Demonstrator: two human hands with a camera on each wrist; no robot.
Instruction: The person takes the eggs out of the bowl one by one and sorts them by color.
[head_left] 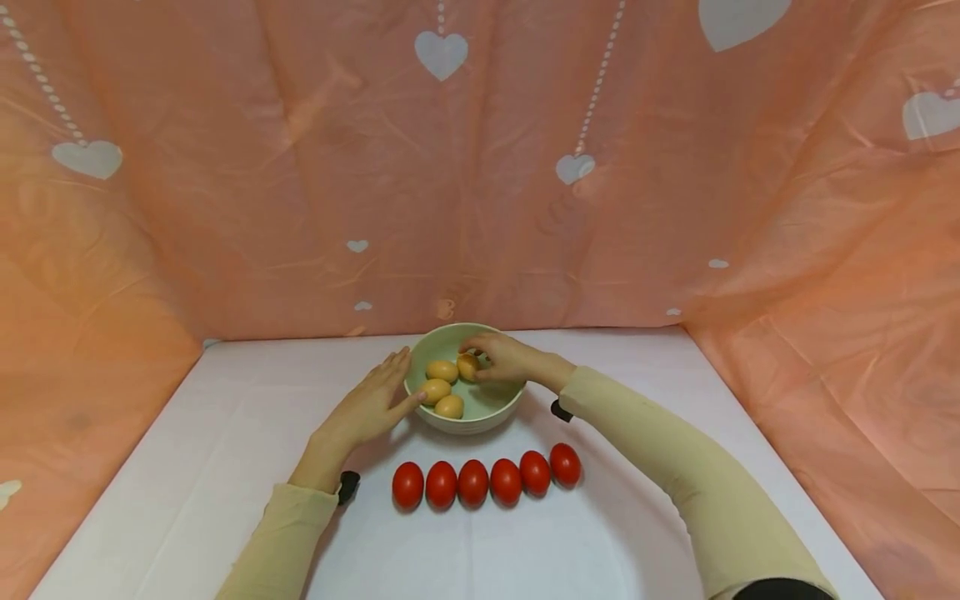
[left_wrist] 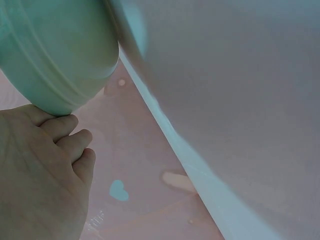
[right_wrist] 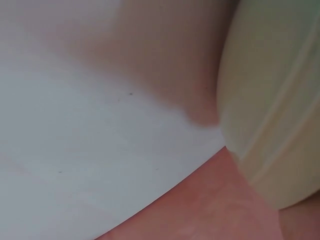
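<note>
Left hand (left_wrist: 45, 172) touching a green bowl (left_wrist: 55, 55), white tabletop (left_wrist: 240, 120) alongside, pink cloth (left_wrist: 137, 150) with a pale heart (left_wrist: 118, 191)

Orange-pink curtain (head_left: 480, 208), pale printed hearts (head_left: 441, 56), white tabletop (head_left: 217, 433)

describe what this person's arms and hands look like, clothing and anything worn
The left hand and right hand are both bare, without gloves. Both arms wear plain, pale beige fabric sleeves reaching close to the wrists. A small black object shows at the left wrist and a similar small black piece at the right; their details are too small to tell.
</note>
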